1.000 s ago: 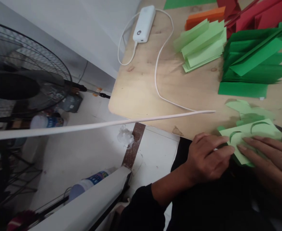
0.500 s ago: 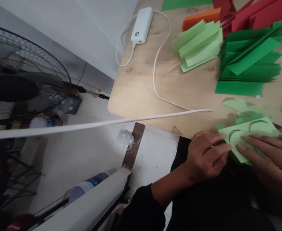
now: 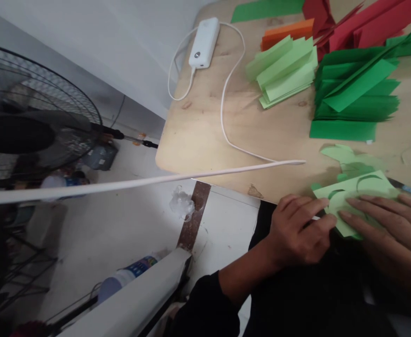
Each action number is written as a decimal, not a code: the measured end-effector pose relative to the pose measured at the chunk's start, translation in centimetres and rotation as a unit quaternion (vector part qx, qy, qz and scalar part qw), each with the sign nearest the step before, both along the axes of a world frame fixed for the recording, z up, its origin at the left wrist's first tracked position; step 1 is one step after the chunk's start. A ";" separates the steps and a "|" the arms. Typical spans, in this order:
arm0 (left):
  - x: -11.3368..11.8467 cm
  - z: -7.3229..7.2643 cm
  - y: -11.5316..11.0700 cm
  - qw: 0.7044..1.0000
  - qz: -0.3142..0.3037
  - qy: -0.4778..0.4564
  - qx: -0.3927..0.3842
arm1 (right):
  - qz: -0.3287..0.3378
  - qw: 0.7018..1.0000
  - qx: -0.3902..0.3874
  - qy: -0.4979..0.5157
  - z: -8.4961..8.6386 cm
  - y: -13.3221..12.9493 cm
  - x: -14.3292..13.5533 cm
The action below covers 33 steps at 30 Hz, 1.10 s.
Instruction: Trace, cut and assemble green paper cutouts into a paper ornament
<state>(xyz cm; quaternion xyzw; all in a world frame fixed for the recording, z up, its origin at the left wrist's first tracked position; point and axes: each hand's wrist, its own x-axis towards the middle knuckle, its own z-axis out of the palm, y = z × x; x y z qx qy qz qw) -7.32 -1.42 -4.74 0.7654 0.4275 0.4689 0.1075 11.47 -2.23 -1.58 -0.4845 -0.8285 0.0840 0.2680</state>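
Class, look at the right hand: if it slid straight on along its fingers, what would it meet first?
The right hand would probably meet the left hand, just ahead at the light green sheet, though exact depth is unclear.

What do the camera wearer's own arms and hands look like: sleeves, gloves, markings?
Both hands are ungloved. Left hand: no watch or band visible at the wrist; the plain black sleeve ends partway along the forearm, no print or logo visible. Right hand: five-fingered like the other, thumb hidden; whether a sleeve covers that arm can't be told.
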 end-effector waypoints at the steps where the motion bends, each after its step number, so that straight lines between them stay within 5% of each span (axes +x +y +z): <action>1: 0.0 0.1 0.0 1.000 0.003 0.004 0.001 | -0.004 1.000 -0.004 0.000 0.0 0.0 0.0; 21: 0.1 -0.2 0.3 0.999 -0.014 0.025 0.025 | -0.021 1.000 -0.004 0.012 -0.2 -0.2 -1.1; 33: -0.2 0.0 0.0 0.997 -0.033 0.057 0.029 | 0.040 0.993 0.097 -0.056 -1.0 0.3 1.4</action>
